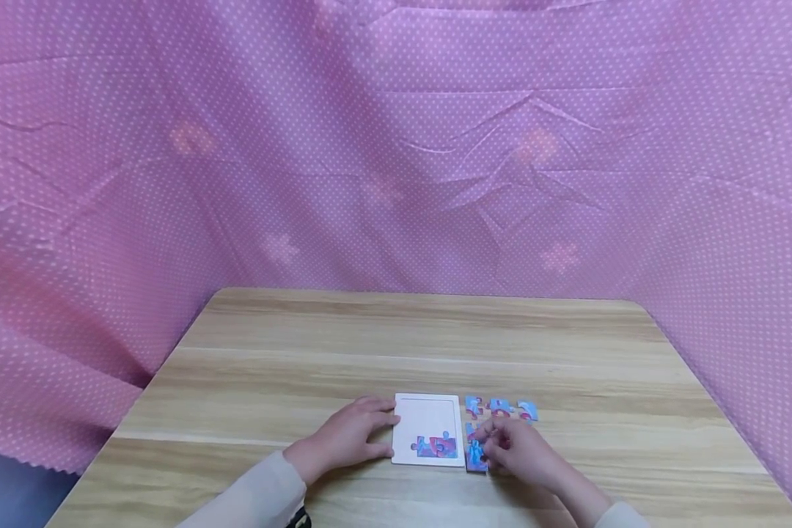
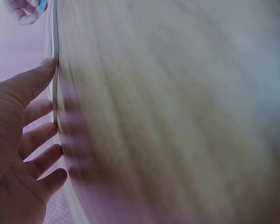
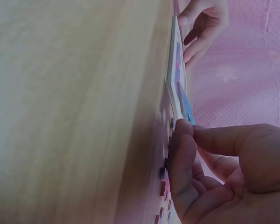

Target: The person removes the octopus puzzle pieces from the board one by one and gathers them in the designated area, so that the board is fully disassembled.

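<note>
A white puzzle tray (image 1: 416, 411) lies flat on the table, with joined jigsaw pieces (image 1: 438, 446) in its lower right part. My left hand (image 1: 351, 434) rests at the tray's left edge; its thumb and fingertips touch the side, fingers spread and only slightly bent. Just right of the tray, my right hand (image 1: 518, 449) pinches a blue jigsaw piece (image 3: 185, 108) between thumb and forefinger. In the right wrist view that piece is tilted up near the tray's edge. The fingers hide part of it in the head view.
More loose jigsaw pieces (image 1: 500, 405) in blue and pink lie right of the tray, some partly covered by the right hand. The wooden table (image 1: 270, 367) has rounded far corners. Pink dotted cloth (image 1: 396, 183) hangs behind it and at both sides.
</note>
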A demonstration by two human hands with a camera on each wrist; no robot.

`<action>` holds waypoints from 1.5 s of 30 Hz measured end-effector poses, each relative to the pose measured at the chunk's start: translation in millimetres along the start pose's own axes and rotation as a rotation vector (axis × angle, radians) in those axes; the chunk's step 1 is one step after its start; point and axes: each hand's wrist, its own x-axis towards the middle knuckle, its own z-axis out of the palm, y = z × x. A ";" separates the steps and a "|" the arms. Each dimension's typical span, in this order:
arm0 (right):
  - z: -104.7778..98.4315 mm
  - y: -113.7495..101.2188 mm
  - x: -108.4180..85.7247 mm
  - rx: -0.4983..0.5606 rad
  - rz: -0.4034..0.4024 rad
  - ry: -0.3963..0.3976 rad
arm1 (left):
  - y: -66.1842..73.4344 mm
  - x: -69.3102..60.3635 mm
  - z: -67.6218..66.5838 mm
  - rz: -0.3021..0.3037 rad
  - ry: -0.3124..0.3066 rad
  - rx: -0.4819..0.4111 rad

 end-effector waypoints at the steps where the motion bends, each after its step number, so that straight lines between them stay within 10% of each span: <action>1: 0.5 0.6 -0.5 -0.011 0.002 -0.003 | -0.1 -0.3 -0.2 -0.001 0.000 -0.002; 11: 4.2 -1.5 -3.4 -0.091 0.077 0.028 | -0.4 -0.1 1.2 -0.003 -0.004 0.007; 26: 14.6 -16.6 20.4 -0.141 -0.109 0.007 | -1.0 1.3 1.5 -0.013 -0.010 -0.005; 45: 42.1 -35.5 38.6 -0.184 -0.095 -0.055 | 1.4 2.6 -0.7 -0.001 0.003 -0.012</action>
